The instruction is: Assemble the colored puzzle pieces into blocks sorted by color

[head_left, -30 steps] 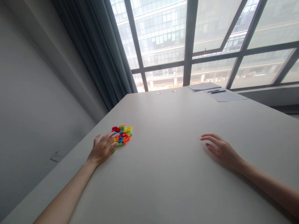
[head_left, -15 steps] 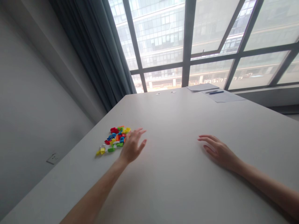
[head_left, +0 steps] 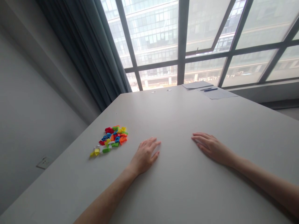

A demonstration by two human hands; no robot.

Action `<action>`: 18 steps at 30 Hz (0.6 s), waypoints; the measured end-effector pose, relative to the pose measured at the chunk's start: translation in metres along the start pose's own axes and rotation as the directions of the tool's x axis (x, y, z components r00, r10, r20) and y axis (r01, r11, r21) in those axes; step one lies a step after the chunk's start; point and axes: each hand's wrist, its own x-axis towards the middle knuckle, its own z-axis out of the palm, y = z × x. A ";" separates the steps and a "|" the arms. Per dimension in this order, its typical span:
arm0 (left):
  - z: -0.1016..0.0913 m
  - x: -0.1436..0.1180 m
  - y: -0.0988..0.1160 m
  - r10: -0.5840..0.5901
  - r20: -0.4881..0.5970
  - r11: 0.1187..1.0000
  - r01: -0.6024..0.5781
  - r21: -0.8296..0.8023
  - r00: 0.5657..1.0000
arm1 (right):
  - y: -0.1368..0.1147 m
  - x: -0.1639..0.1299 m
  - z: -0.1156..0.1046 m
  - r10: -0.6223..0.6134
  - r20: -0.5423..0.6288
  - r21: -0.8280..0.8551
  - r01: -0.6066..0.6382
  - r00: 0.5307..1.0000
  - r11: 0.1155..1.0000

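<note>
My left hand (head_left: 146,155) rests palm down on the white table (head_left: 173,193), fingers stretched out and nothing held. To its left lies a loose pile of small plastic pieces (head_left: 114,136) in red, blue, yellow, green, orange and white, apart from the hand. They look like toy building blocks, but their exact shapes are too small to tell. My right hand (head_left: 213,148) lies on the tabletop to the right, its fingers extended and holding nothing. Bare tabletop separates the two hands.
At the far edge lie sheets of paper (head_left: 221,94) with a dark blue pen (head_left: 210,89) on top. Two small white discs (head_left: 169,90) sit near that edge. A dark curtain (head_left: 93,53) hangs at the left, beside large windows. A wall socket (head_left: 44,163) is at lower left.
My left hand has moved right, away from the colourful pile, and come down on the table. The right hand's fingers have settled flatter. The view has shifted slightly.
</note>
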 end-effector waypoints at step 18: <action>-0.001 -0.001 0.003 -0.004 -0.006 1.000 0.004 0.010 1.000 | 0.002 0.000 0.002 -0.011 -0.007 -0.004 0.011 1.000 1.000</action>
